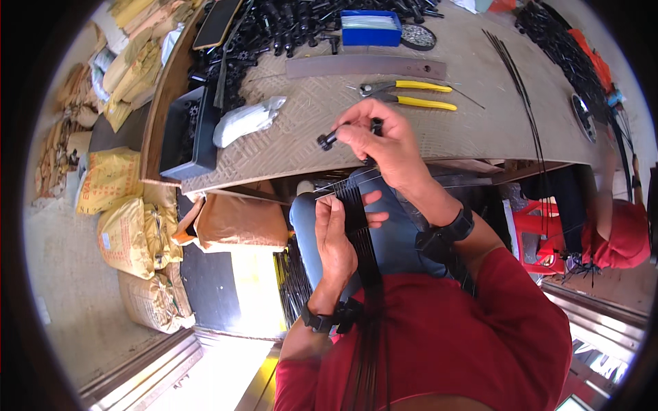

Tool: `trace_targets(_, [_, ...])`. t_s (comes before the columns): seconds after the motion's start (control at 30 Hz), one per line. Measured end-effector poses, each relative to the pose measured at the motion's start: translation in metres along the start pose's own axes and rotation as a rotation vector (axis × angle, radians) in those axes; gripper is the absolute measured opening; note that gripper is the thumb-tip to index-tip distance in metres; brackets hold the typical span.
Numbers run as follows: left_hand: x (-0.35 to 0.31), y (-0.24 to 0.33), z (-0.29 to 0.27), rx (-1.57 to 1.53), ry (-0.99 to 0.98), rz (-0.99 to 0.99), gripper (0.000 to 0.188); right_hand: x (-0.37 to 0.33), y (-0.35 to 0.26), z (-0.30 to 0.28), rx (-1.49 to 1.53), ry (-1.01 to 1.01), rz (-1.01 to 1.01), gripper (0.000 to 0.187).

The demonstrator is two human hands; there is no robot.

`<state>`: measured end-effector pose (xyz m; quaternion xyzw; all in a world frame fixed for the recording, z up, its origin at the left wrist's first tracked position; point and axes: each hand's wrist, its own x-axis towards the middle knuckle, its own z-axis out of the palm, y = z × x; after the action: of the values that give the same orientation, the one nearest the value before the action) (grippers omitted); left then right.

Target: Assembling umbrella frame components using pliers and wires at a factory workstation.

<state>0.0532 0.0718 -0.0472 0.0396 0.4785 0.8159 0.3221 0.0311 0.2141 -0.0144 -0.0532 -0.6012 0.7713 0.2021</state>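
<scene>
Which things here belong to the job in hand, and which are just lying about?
In hand:
- black piece, right hand
- black strands, left hand

Seemingly just lying about:
- dark phone-like slab
- yellow sacks
- yellow-handled pliers, perhaps used too

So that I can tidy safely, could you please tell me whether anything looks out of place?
Possibly the long, thin black strands on the right: they overhang the front edge of the grey-beige, textured tabletop, where they might get snagged.

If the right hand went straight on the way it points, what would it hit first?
Probably the yellow-handled pliers, though depth is unclear: the right hand may pass above them.
</scene>
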Motion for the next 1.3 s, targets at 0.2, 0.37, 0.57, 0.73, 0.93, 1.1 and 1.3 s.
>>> trace_targets(0.2, [-0.016,-0.004,-0.006,0.088,-0.026,0.130,0.021,-0.002,-0.016,-0.016,-0.162,-0.223,0.112,0.013])
trace_targets(0.37, [-0.025,-0.004,-0.001,0.063,-0.029,0.208,0.012,-0.001,-0.016,-0.012,-0.174,-0.391,0.230,0.017])
trace_targets(0.57, [-0.032,-0.005,-0.001,0.012,-0.031,0.250,0.013,-0.002,-0.018,-0.005,-0.218,-0.444,0.245,0.016])
trace_targets(0.73, [-0.038,-0.001,0.004,-0.009,0.003,0.264,0.030,-0.002,-0.020,0.002,-0.195,-0.470,0.271,0.017])
trace_targets(0.93, [-0.043,0.000,0.004,-0.026,-0.059,0.276,0.036,-0.002,-0.013,0.007,-0.179,-0.544,0.134,0.018])
trace_targets(1.1, [-0.046,-0.001,0.002,-0.028,-0.068,0.267,0.036,-0.002,-0.016,0.011,-0.247,-0.544,0.111,0.029])
trace_targets(1.3, [-0.047,-0.002,0.002,-0.029,-0.065,0.277,0.034,-0.003,-0.011,0.014,-0.272,-0.547,0.091,0.031])
